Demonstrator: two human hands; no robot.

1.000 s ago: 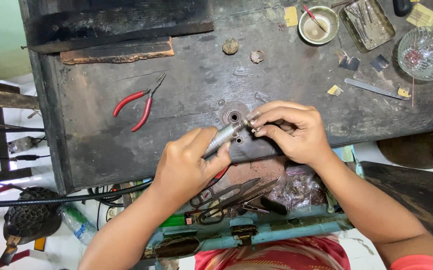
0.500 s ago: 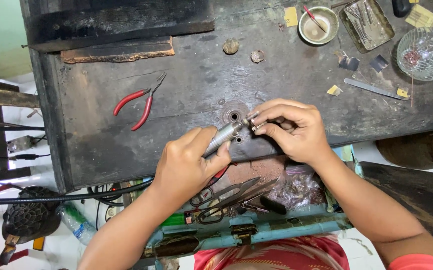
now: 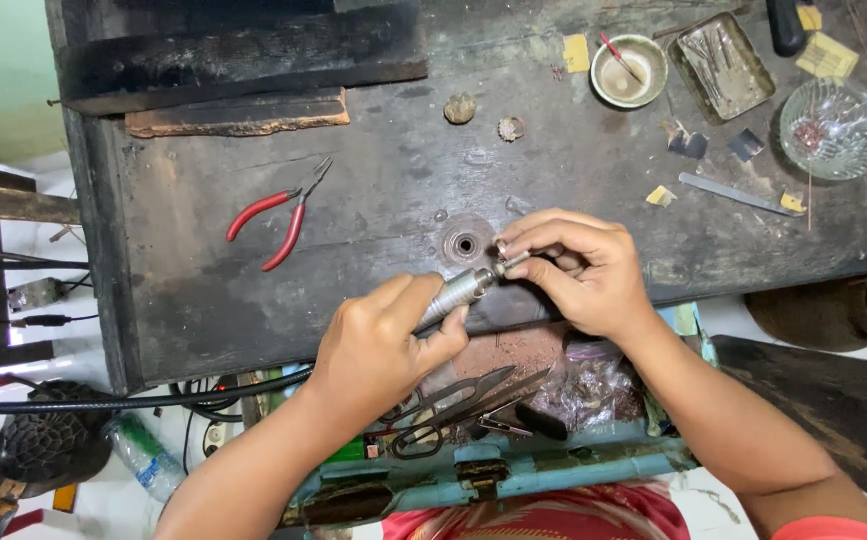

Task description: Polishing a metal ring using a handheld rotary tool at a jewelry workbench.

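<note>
My left hand point(image 3: 378, 345) grips a silver rotary tool handpiece point(image 3: 453, 293), tip pointing up and right. My right hand point(image 3: 578, 268) pinches a small metal piece point(image 3: 513, 262) at the handpiece's tip. Both hands hover over the near edge of the dark, worn workbench point(image 3: 383, 180), just below a round metal socket point(image 3: 465, 243) set in its top. What the right fingers hold is mostly hidden.
Red-handled pliers point(image 3: 278, 212) lie at the left. At the back right stand a small bowl point(image 3: 628, 72), a metal tray point(image 3: 725, 66) and a glass dish point(image 3: 833, 128). A flat file point(image 3: 733, 194) lies near them. Scissors point(image 3: 453, 408) rest in an open drawer below.
</note>
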